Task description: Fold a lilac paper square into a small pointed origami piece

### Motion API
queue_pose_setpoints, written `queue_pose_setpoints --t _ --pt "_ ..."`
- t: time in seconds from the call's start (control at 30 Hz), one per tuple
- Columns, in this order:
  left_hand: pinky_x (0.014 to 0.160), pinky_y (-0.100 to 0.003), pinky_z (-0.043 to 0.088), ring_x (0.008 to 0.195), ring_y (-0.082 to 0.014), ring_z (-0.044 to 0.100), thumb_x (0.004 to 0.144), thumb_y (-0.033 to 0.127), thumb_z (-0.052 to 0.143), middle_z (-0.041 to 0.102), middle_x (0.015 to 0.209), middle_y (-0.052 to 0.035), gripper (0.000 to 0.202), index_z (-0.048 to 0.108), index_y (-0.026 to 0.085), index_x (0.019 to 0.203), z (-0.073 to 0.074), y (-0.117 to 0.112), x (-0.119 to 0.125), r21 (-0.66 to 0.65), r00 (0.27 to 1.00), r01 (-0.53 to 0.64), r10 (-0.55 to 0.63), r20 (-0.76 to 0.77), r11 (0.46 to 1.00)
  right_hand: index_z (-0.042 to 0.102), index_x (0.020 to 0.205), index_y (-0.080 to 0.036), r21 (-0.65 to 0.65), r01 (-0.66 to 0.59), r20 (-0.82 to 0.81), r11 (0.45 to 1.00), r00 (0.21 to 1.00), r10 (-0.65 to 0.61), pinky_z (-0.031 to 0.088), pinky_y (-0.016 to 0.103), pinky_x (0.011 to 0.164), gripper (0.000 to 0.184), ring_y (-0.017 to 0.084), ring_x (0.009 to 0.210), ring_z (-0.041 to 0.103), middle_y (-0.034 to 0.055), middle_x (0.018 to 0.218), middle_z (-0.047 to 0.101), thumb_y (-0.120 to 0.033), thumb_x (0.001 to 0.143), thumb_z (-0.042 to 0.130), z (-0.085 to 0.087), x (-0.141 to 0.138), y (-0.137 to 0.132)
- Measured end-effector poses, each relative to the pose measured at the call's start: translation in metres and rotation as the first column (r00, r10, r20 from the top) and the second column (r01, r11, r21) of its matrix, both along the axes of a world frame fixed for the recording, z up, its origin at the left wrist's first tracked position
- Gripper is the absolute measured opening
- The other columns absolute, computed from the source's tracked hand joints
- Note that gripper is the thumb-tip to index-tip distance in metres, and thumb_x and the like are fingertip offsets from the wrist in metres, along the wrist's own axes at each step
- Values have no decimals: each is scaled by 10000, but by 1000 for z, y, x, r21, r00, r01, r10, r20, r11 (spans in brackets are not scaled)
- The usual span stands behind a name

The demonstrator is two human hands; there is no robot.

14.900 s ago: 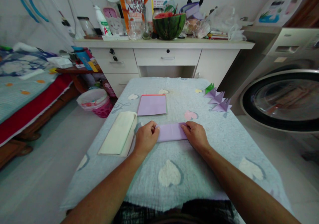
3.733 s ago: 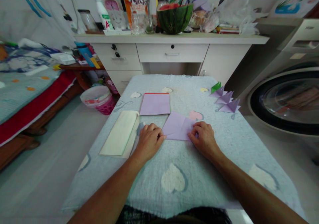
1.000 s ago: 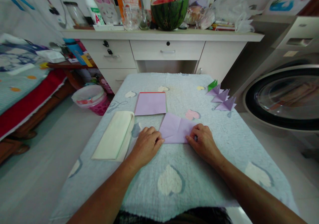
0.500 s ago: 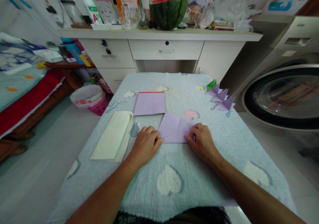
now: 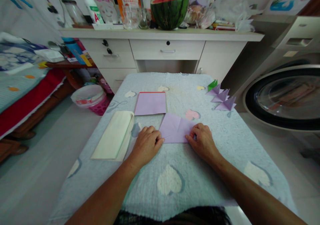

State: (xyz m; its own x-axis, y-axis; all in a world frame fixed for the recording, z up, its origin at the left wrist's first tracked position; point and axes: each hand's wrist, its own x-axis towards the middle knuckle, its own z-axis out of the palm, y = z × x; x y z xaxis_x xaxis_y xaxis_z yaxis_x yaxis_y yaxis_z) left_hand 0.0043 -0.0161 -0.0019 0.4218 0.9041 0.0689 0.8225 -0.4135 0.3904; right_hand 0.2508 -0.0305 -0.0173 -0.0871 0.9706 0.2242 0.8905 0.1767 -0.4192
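Observation:
A sheet of purple origami paper (image 5: 176, 129) lies creased on the cloth-covered table, folded along its near edge. At its left end, my left hand (image 5: 149, 143) pinches the paper between thumb and curled fingers. My right hand (image 5: 202, 138) grips the right end the same way. Just behind the sheet sits a stack of square paper (image 5: 150, 103), purple on top with a red edge at the back. Left of my left hand rests a folded pale green-yellow paper (image 5: 113, 136).
Several folded purple paper pieces (image 5: 225, 104) and a green one (image 5: 212, 84) stand at the table's far right. A white cabinet (image 5: 167, 49) holding a cut watermelon (image 5: 170, 14) is behind the table. A washing machine (image 5: 287, 94) stands right, a pink bin (image 5: 97, 106) left.

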Motion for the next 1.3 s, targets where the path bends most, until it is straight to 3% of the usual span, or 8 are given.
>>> queue_pose_setpoints --t 0.3,0.73,0.97,1.1,1.23,1.3 --pt "812 -346 388 856 -213 512 892 299 546 566 834 -41 186 598 197 745 4 0 2 -8 1000 -10 10 -12 1000 595 656 -191 -1 6 28 1000 1000 -6 373 374 784 174 224 810 500 71 829 571 -263 800 657 -3 1 2" --pt "809 -348 386 864 -217 507 872 300 569 551 832 -38 177 580 201 726 -2 0 0 18 1000 -14 14 -12 1000 583 691 -189 10 21 57 1000 998 -21 364 363 750 153 227 790 492 71 813 568 -284 802 628 -2 0 3" --pt "815 -350 400 875 -213 513 853 311 611 538 862 -38 184 580 198 712 -2 0 0 32 999 -36 35 14 999 594 935 -172 87 18 60 996 998 -24 372 366 757 158 244 841 495 92 920 586 -277 818 610 -4 1 1" --pt "816 -354 401 867 -212 506 848 328 630 535 863 -41 202 589 190 707 -1 -1 -1 40 999 -43 43 14 998 650 987 -198 109 -142 124 984 984 128 359 368 785 151 254 929 477 101 1016 599 -178 869 559 5 -4 -1" --pt "814 -354 405 874 -215 500 844 354 646 533 870 -45 227 594 184 703 1 -2 -1 42 999 -51 51 13 998 684 944 -193 47 -428 170 903 894 415 363 336 785 255 206 856 479 73 925 627 -82 911 457 10 -7 -1" --pt "815 -351 406 876 -213 500 836 351 660 533 870 -41 222 596 182 709 1 -1 -3 43 999 -50 49 22 998 682 945 -176 23 -482 188 876 863 470 370 325 775 269 194 820 479 69 896 626 -76 917 434 10 -7 -1"
